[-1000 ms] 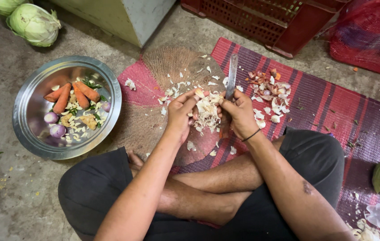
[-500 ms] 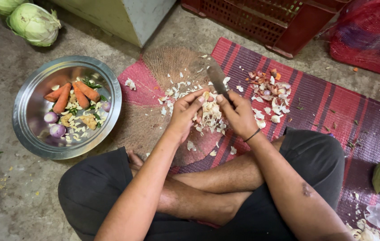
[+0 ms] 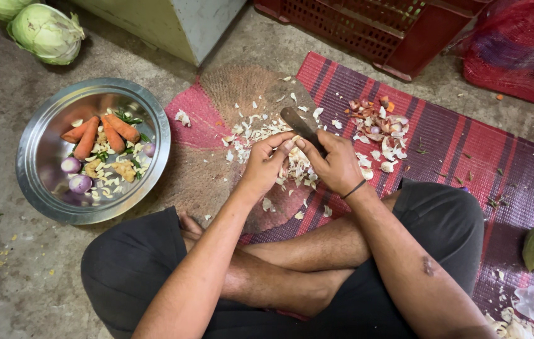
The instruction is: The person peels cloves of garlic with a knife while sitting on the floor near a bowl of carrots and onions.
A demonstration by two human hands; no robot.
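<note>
**Peeling garlic over the mat, with a good share already in the bowl**

You sit cross-legged on the floor, both hands meeting over the near edge of the red and purple striped mat [image 3: 468,157]. Your right hand [image 3: 336,164] is closed around a knife [image 3: 301,127]; its handle is hidden in your fist and the dark blade points away from you toward the far edge of the mat. Your left hand [image 3: 264,164] pinches a small garlic clove [image 3: 293,142] between thumb and fingertips, right against the fingers of the knife hand. The clove is mostly covered, so you cannot tell how much skin is on it.

Directly beneath your hands lies a heap of pale garlic skins [image 3: 292,169], spilling onto the round brown woven pad [image 3: 242,91] at the mat's left end. A second scatter of pinkish peels [image 3: 380,129] lies further right on the mat.

To your left, off the mat on the bare concrete, the steel bowl [image 3: 37,182] holds carrots [image 3: 100,133], small purple onions [image 3: 75,174] and a spread of peeled garlic cloves [image 3: 111,177], so much of the peeling looks done. No stock of unpeeled garlic shows clearly near your hands, so what is left cannot be judged beyond the clove you hold.

A cabbage [image 3: 44,32] sits at the far left of the floor, and a red crate [image 3: 373,28] stands beyond the mat's far edge.
</note>
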